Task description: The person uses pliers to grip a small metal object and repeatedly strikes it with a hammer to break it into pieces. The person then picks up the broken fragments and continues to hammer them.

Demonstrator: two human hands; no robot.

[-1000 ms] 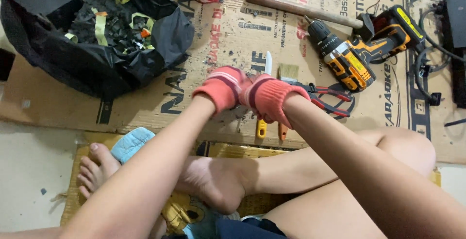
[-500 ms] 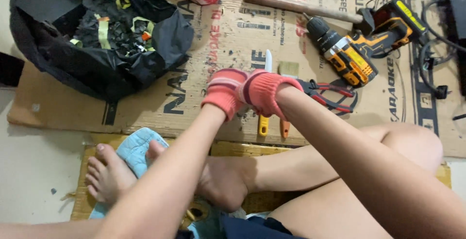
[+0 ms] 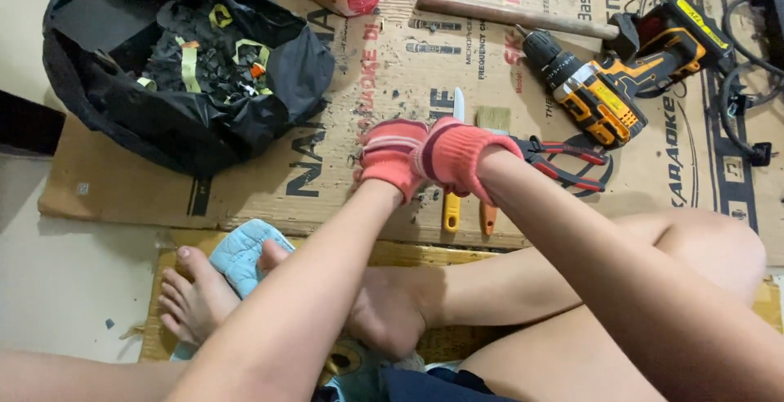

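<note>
The left hand and right hand, in pink gloves, press together over the cardboard near its front edge. I cannot tell what they grip. A yellow-handled knife lies just under them.

A pale, smooth floor shows at the left edge and lower left corner. Flattened brown cardboard with dark print covers most of it, from the top edge to the right edge. A second, yellowish sheet lies along the cardboard's near edge. Light is even and soft, with faint shadows
</note>
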